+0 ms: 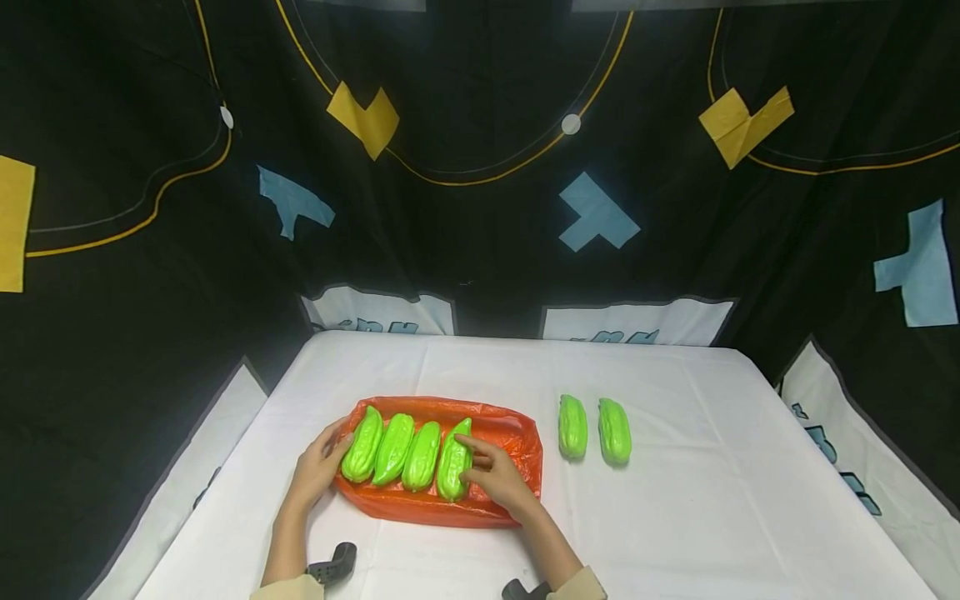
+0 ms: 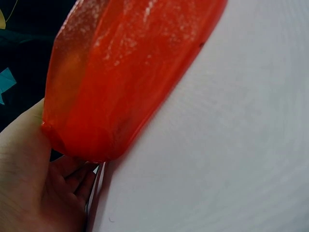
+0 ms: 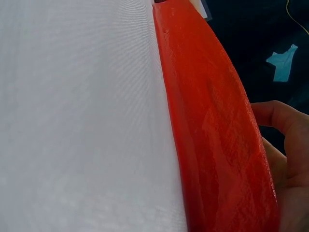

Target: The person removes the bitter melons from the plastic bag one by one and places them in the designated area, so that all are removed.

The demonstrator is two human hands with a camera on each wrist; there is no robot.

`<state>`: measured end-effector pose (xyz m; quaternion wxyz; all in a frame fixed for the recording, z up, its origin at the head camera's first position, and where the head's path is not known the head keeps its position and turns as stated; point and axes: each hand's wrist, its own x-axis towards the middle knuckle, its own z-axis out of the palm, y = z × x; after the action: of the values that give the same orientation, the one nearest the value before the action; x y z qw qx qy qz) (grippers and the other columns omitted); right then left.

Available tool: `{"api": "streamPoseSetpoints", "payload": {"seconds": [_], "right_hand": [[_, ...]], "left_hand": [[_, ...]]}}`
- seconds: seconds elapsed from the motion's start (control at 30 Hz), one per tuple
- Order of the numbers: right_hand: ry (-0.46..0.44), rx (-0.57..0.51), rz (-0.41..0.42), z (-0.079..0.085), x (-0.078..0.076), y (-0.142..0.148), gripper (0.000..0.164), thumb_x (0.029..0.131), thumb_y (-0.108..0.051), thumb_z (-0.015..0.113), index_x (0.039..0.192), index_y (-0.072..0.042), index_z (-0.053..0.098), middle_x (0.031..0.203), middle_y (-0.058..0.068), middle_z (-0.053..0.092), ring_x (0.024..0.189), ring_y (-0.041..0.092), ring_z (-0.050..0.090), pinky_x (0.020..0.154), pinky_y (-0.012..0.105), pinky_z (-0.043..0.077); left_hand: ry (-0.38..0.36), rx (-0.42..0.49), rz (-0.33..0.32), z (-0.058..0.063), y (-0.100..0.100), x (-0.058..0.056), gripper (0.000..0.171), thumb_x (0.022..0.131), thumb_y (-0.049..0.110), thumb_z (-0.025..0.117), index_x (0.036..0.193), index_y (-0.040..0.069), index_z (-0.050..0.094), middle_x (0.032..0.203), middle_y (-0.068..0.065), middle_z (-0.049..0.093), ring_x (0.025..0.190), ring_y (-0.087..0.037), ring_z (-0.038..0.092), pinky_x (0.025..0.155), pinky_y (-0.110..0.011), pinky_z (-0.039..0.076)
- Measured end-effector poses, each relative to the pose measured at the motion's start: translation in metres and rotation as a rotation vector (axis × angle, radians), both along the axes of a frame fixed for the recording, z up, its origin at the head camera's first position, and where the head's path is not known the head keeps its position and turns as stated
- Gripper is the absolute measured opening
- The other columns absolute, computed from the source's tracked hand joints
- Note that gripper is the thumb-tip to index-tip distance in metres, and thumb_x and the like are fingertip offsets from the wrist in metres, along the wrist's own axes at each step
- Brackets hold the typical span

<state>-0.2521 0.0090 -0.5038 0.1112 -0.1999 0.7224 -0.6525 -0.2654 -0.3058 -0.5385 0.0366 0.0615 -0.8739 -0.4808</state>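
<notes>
A red plastic bag [image 1: 420, 512], its mouth spread wide like a shallow tray, lies on the table with several bright green ridged gourds [image 1: 393, 450] side by side in it. At the bag's left end, my left hand [image 1: 315, 467] holds the edge, beside the leftmost gourd [image 1: 363, 446]. My right hand [image 1: 501, 479] reaches over the bag's near right side and pinches the rightmost gourd in it [image 1: 452, 467] with thumb and fingers. In the right wrist view, the bag's wall [image 3: 217, 125] hides that gourd and the fingertips.
Two more green gourds, a left one [image 1: 573, 427] and a right one [image 1: 615, 432], lie on the white tablecloth [image 1: 712, 500] right of the bag. Black curtains [image 1: 480, 242] with yellow and blue patches hang behind and around the table. Dark straps show at both wrists.
</notes>
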Motion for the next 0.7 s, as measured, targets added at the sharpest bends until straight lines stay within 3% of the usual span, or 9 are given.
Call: {"api": "streamPoseSetpoints", "payload": {"seconds": [0.4,0.7], "right_hand": [[0.005,0.011,0.011,-0.0009,-0.0011,-0.0008,0.055,0.081,0.001,0.067,0.132,-0.002,0.049,0.123,0.023,0.053,0.103,0.037,0.057,0.071,0.028,0.054],[-0.002,0.033,-0.02,0.0048,0.0029,0.0004,0.054,0.08,0.0,0.067,0.131,-0.004,0.051,0.132,0.02,0.047,0.109,0.039,0.052,0.078,0.035,0.053]], "left_hand": [[-0.017,-0.007,-0.004,0.0004,-0.0007,0.0,0.064,0.092,0.054,0.042,0.142,0.014,0.035,0.145,-0.019,0.032,0.134,-0.04,0.022,0.104,-0.06,0.02],[-0.011,-0.005,0.0,-0.0017,-0.0013,-0.0004,0.064,0.092,0.054,0.042,0.142,0.014,0.035,0.145,-0.019,0.032,0.134,-0.04,0.022,0.104,-0.06,0.019]]}}
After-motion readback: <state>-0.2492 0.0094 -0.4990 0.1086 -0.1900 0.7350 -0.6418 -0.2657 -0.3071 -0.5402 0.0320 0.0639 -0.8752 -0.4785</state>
